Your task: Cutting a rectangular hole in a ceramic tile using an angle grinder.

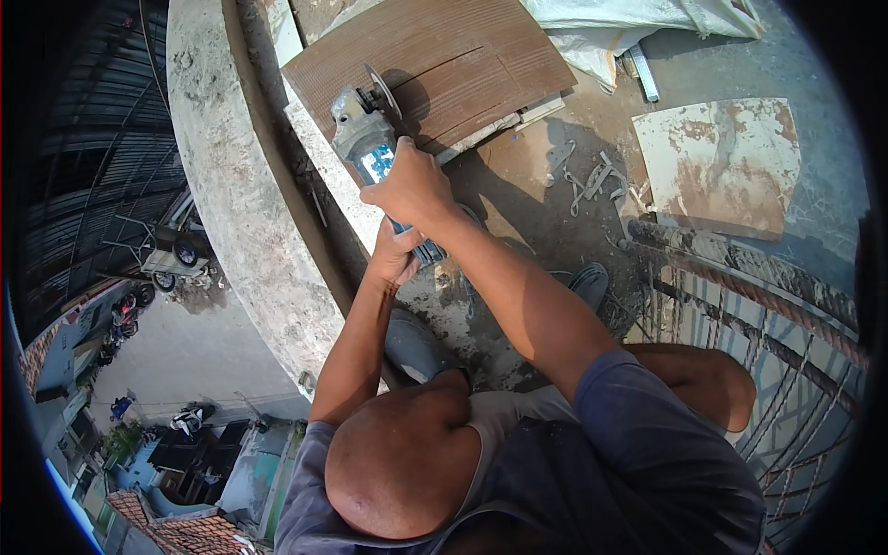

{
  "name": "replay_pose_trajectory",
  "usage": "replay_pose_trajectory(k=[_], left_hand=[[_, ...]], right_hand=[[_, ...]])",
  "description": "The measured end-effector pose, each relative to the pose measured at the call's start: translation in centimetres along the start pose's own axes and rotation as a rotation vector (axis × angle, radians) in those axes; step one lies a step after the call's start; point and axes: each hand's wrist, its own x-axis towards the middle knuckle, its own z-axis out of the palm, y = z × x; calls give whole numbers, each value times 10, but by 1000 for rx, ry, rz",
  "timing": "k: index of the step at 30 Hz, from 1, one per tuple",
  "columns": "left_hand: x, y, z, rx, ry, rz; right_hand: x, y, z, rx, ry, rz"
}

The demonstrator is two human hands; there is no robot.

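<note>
Both my hands are wrapped round a blue and grey angle grinder [363, 139]. My right hand [418, 188] grips the middle of its body, and my left hand [395, 256] closes on the rear end, nearer to me. The thin cutting disc [384, 95] stands on edge over a brown wood-grain panel [481, 55]; whether it touches the surface I cannot tell. A dark straight line, like a cut, runs across the panel to the right of the disc, with a fainter line beyond it. Under the panel lie pale strips or slabs [347, 180].
A curved concrete ledge [245, 185] runs along my left, with a drop to a street [176, 342] below. Rusty rebar [786, 296] stands at my right. A pale, stained slab [721, 166], white sacking [610, 37] and thin scraps [592, 180] lie on the floor.
</note>
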Motion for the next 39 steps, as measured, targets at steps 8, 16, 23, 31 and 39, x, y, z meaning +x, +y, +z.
replay_pose_trajectory(k=[8,16,23,31,39], left_hand=[[0,0,2,-18,-13,-18],[0,-1,1,-22,-6,-18],[1,-1,2,-52,-15,-3],[2,-3,-1,-68,-24,-17],[0,-3,2,-50,-44,-18]], right_hand=[[-1,0,0,-6,1,-9],[0,0,0,-6,-11,4],[0,0,0,-13,-5,-7],[0,-1,0,-17,-22,3],[-3,1,-2,5,-9,-5]])
